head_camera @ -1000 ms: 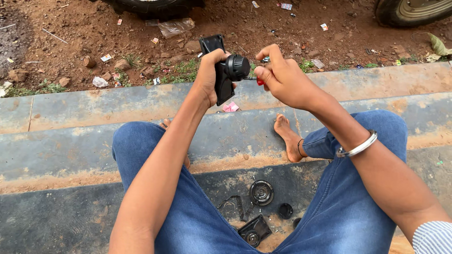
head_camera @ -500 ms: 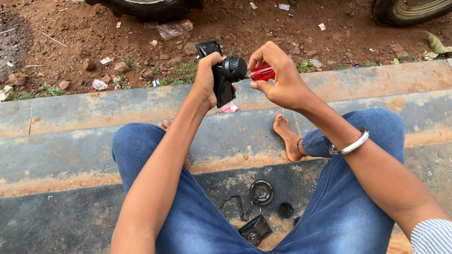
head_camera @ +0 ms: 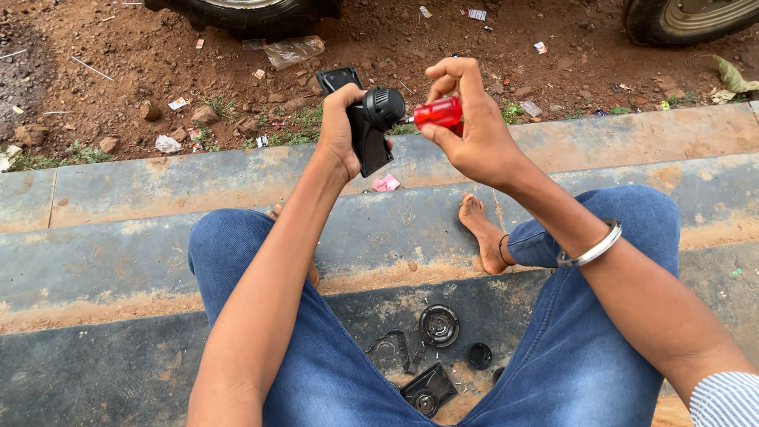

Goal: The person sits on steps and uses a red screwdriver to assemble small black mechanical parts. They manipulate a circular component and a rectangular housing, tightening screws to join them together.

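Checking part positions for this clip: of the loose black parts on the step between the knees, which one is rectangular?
The black rectangular plate, lowest in view by the left thigh. The ribbed disc and small cap above it are both round.

— What carries everything?
— Worn blue-grey concrete steps [head_camera: 118,261].
— What lies on them?
— A round black disc [head_camera: 439,325], a small black cap [head_camera: 479,356], a black housing piece [head_camera: 428,389], near the lowest step's front edge.

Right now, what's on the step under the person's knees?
A round black ring part, a small black cap and a flat black cover lie on the step. The jeans hide anything further.
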